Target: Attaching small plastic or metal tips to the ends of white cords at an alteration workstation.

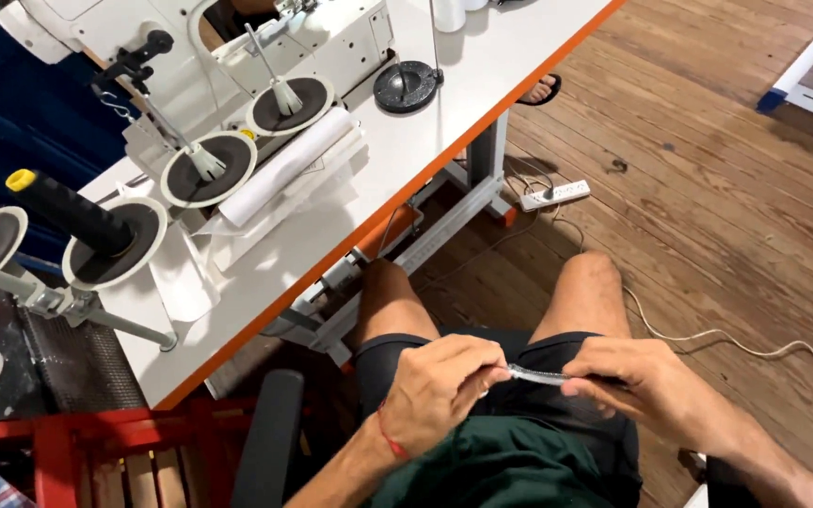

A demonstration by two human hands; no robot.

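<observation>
Over my lap, both hands hold a thin, shiny strip (538, 376), grey-silver and narrow, stretched between them. My left hand (439, 388) pinches its left end with fingers curled; a red cord circles that wrist. My right hand (646, 386) grips the other end, fingers closed around it. I sit in black shorts and a dark green top, knees bare, beside the white table (369, 188) with an orange edge.
A white sewing machine (237, 47) and a thread stand with black spool discs (207, 169) and a black cone (68, 212) sit on the table, with a paper roll (284, 165). A power strip (555, 195) and cable lie on the wooden floor. Red wooden chair (115, 452) at left.
</observation>
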